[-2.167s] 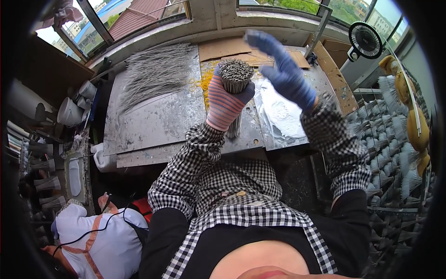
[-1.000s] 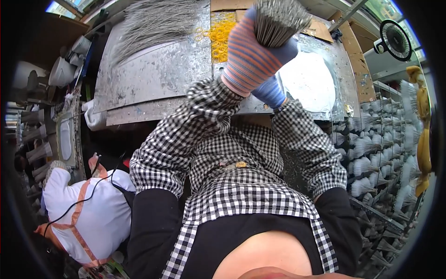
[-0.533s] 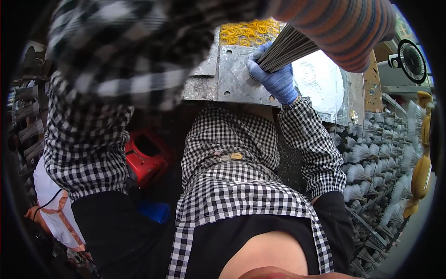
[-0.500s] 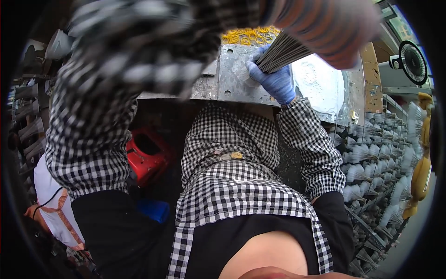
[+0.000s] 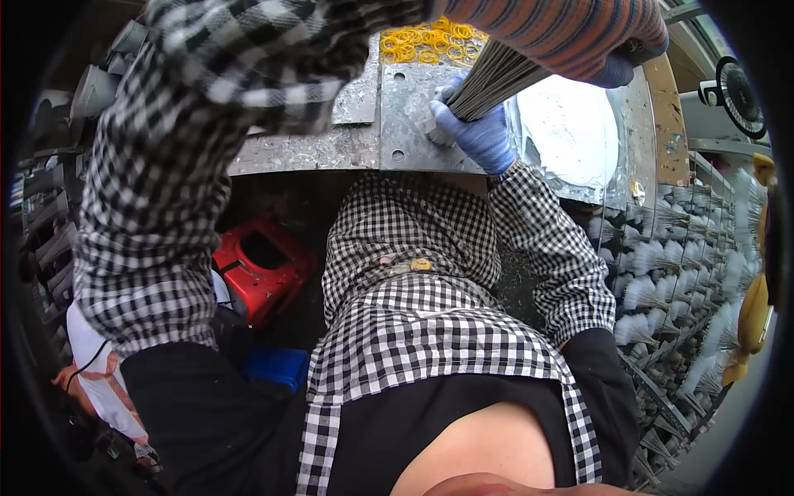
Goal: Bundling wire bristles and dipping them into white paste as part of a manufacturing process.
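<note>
A bundle of thin grey wires [image 5: 500,80] slants over the metal worktop, with a whitish, bristle-like end at its lower left. My right hand [image 5: 480,136], in a blue glove, grips it near that lower end. Across the top reaches my left arm in a checkered sleeve. My left hand [image 5: 571,37], in an orange and grey striped glove with dark fingertips, curls over the upper part of the bundle and hides its far end. Yellow rubber bands [image 5: 430,40] lie loose on the worktop beyond my hands. A white powdery patch [image 5: 571,140] lies right of my right hand.
The worktop's [image 5: 310,153] front edge runs above my lap. Racks of white bristle tufts [image 5: 662,273] stand at the right, below a small black fan [image 5: 738,97]. Down left are a red plastic stool-like object [image 5: 269,264] and a blue box [image 5: 279,368].
My left hand, blurred before, now shows sharply over the bundle, slightly higher in view. My right hand keeps its grip on the lower end. The whole view has shifted a little.
</note>
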`<state>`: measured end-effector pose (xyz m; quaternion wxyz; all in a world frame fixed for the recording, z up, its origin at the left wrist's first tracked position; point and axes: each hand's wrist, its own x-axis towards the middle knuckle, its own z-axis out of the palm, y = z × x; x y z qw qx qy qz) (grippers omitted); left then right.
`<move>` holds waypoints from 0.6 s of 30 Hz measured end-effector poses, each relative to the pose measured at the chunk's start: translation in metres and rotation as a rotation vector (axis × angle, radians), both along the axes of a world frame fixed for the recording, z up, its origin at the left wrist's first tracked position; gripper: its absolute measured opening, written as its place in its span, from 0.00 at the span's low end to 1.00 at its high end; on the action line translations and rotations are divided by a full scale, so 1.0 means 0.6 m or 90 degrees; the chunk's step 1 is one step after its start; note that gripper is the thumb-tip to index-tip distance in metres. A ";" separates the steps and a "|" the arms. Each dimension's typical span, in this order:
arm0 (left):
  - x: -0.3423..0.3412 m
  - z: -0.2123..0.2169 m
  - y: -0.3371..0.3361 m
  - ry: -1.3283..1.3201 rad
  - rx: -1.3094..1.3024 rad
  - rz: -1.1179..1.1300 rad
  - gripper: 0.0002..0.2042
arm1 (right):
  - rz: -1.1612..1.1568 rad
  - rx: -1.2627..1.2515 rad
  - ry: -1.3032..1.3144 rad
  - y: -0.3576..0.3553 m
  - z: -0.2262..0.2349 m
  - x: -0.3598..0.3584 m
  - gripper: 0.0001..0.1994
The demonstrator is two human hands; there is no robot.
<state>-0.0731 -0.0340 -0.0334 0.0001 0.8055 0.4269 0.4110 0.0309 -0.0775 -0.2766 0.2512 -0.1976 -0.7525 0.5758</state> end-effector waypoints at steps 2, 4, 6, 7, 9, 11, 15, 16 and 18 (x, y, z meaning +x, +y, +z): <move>-0.033 0.024 0.031 0.044 0.001 0.043 0.14 | 0.032 -0.036 0.040 -0.031 0.035 -0.011 0.13; -0.051 0.015 0.037 0.059 -0.022 0.057 0.14 | 0.051 -0.032 -0.003 -0.022 0.049 -0.024 0.12; -0.103 0.027 -0.036 0.080 -0.043 0.070 0.13 | 0.057 -0.065 0.008 -0.017 0.059 -0.034 0.11; -0.137 0.036 -0.090 0.087 -0.054 0.074 0.13 | 0.052 -0.047 0.020 -0.018 0.079 -0.033 0.10; -0.199 0.053 -0.201 0.094 -0.083 0.072 0.13 | 0.051 -0.030 0.033 -0.018 0.095 -0.024 0.11; -0.230 0.086 -0.291 0.110 -0.104 0.081 0.12 | 0.053 -0.041 0.037 -0.028 0.054 -0.026 0.11; -0.265 0.094 -0.307 0.151 -0.129 0.103 0.12 | 0.051 0.006 0.056 -0.030 0.027 -0.039 0.10; -0.388 0.092 -0.325 0.158 -0.139 0.109 0.11 | 0.041 0.039 0.067 -0.040 0.038 -0.042 0.10; -0.246 0.088 -0.262 0.168 -0.147 0.078 0.11 | 0.022 0.052 0.078 -0.025 0.031 -0.039 0.12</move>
